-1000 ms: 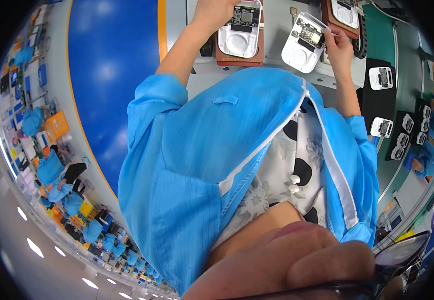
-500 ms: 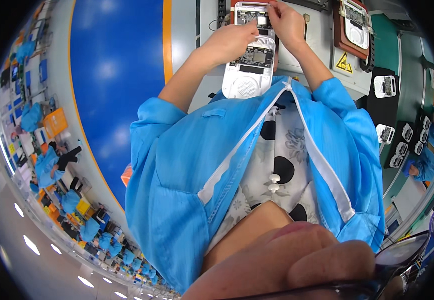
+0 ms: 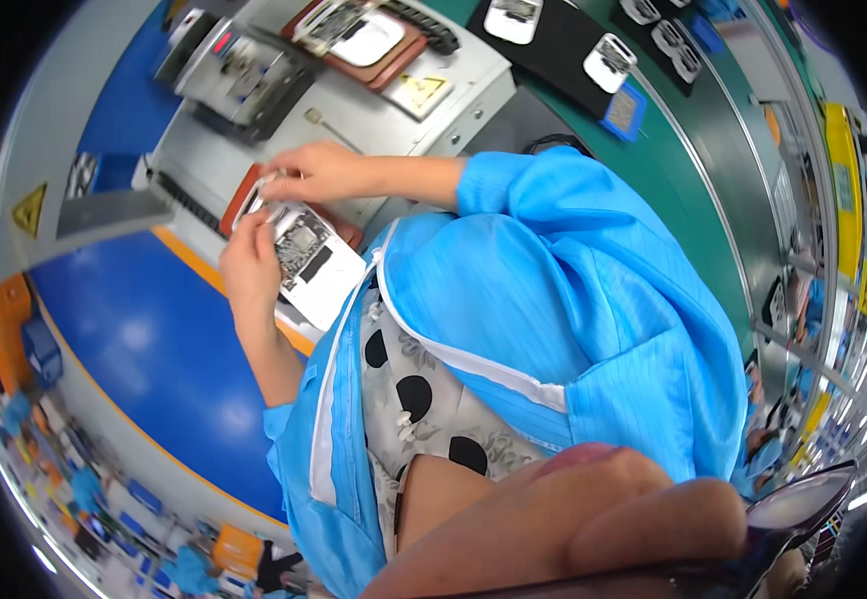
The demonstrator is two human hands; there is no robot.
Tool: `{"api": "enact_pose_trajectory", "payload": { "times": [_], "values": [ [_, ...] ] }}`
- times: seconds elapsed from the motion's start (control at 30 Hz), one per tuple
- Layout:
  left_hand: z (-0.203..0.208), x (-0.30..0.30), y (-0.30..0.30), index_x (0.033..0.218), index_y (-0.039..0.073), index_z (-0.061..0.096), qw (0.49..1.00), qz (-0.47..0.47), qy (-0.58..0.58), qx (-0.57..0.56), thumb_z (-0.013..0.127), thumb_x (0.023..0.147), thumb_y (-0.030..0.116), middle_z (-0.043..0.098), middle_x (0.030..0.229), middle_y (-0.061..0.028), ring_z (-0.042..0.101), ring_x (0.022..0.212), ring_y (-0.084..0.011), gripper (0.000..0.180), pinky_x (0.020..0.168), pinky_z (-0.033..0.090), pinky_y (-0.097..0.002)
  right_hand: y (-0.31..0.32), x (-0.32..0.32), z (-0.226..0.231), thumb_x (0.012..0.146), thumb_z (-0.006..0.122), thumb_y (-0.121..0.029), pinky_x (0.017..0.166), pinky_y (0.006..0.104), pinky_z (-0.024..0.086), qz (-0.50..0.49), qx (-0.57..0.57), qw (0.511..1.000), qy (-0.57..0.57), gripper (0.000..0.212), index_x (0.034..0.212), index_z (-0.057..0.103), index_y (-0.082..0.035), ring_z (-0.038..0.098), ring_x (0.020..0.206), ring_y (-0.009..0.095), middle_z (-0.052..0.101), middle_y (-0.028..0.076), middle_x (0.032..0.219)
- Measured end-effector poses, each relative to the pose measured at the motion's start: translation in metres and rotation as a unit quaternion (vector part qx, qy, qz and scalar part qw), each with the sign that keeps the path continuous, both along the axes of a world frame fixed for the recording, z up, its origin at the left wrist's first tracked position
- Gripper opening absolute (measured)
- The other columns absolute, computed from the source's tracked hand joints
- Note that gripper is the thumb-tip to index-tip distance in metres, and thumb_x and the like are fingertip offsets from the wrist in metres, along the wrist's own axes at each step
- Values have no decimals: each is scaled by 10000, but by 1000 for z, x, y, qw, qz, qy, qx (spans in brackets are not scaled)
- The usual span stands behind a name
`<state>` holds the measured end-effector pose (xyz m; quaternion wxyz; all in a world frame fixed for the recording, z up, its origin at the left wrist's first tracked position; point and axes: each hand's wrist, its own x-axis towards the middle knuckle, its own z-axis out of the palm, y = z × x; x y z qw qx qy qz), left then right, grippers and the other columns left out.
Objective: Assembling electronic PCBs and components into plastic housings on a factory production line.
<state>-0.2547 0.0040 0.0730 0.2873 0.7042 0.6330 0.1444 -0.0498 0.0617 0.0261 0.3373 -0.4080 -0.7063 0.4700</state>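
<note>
A white plastic casing (image 3: 324, 290) with a circuit board (image 3: 302, 250) in it lies tilted close in front of my jacket. My left hand (image 3: 251, 265) grips its left side near the far end, fingers bent over the edge. Just beyond, my right hand (image 3: 319, 172) is closed, its fingertips together over a white part at a red-brown fixture (image 3: 239, 200). Whatever those fingertips hold is hidden and slightly blurred. Both hands cover much of the fixture.
Farther back, a second red-brown fixture (image 3: 409, 50) carries another white casing (image 3: 369, 40). A metal device (image 3: 239, 75) with a red light stands left of it. On the right, casings lie on a black mat (image 3: 553, 70), beside a blue-edged block (image 3: 623, 110) on the green bench (image 3: 653, 180).
The view has swung to the right, so the hands and fixture now appear farther left and lower. My left hand has moved from over the boards to the near casing's side.
</note>
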Motion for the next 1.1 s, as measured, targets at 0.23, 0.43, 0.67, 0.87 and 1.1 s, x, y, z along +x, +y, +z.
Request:
{"api": "enact_pose_trajectory", "payload": {
  "times": [0.23,0.43,0.67,0.87,1.1],
  "values": [
    [19,146,46,1349,27,573,956,-30,-288,43,691,955,176,658,1148,-110,632,1028,-215,437,889,494,-329,-21,177,24,954,670,-219,697,325,555,-85,-56,991,83,415,1331,587,-66,668,785,148,679,73,877],
    [-9,272,51,1415,47,525,945,-146,-288,57,735,922,235,519,1477,-166,563,1278,-285,567,1029,468,-415,-4,427,-56,937,642,-196,661,330,580,-475,-172,860,67,406,1315,598,-56,720,767,187,726,122,941],
    [-37,369,60,1286,52,624,960,-189,-204,21,741,868,157,590,1403,-185,607,1229,-346,447,965,517,-408,37,645,-156,903,642,-329,743,426,591,-548,-23,769,-327,549,1375,606,-50,737,842,304,735,216,943],
    [-50,360,41,1210,50,667,981,-87,-168,37,738,871,141,649,1321,-171,630,1200,-321,358,960,516,-390,110,571,-87,932,622,-473,875,499,549,-452,18,798,-399,454,1221,733,-142,686,1049,402,706,206,1174],
    [-51,376,32,1198,52,679,983,-39,-178,22,723,874,112,689,1251,-133,661,1127,-291,332,959,508,-366,190,549,-109,859,666,-306,867,499,539,-287,-19,868,-404,273,987,734,-75,687,996,398,728,213,1023]
  ]
}}
